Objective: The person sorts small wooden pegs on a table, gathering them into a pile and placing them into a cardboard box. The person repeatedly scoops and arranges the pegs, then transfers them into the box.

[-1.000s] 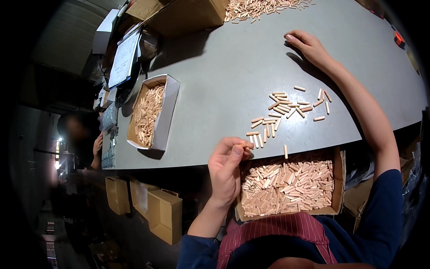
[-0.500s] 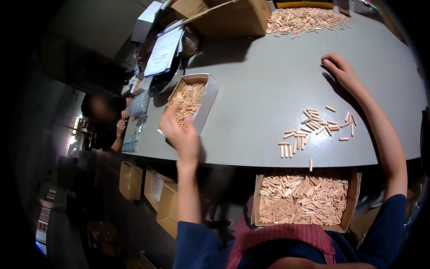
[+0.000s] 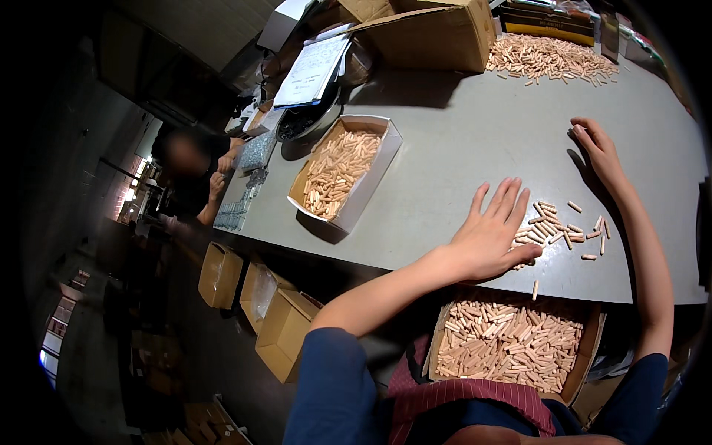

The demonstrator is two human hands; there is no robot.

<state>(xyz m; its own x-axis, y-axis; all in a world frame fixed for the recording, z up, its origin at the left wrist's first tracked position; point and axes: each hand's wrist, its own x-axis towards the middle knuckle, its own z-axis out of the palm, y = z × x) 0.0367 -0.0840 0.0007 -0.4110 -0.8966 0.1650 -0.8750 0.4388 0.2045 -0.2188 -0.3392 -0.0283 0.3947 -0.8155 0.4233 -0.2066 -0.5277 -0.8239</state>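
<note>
My left hand (image 3: pixel 486 236) lies palm down near the table's front edge with its fingers spread. It partly covers a loose scatter of small wooden dowels (image 3: pixel 549 224), and its thumb reaches in among them. Farther back on the right, my right hand (image 3: pixel 598 150) rests by the tabletop, fingers loosely bent and nothing seen in them. A single dowel (image 3: pixel 535 290) sticks out at the front edge. Below that edge, against my apron, stands a cardboard box (image 3: pixel 591 348) full of dowels. To the left, a white shallow box (image 3: pixel 373 178) on the table holds many more.
At the back is a heap of dowels (image 3: pixel 549 58) beside a large cardboard box (image 3: pixel 445 41). Papers (image 3: pixel 311 73) lie over a dark bowl (image 3: pixel 300 122). A co-worker (image 3: pixel 194 178) sits at the left end. Open cartons (image 3: pixel 220 276) stand below the table's left side.
My left hand has moved right from the white box to the scattered dowels, its fingers now spread flat. The view has shifted; my right hand keeps about the same place on the table.
</note>
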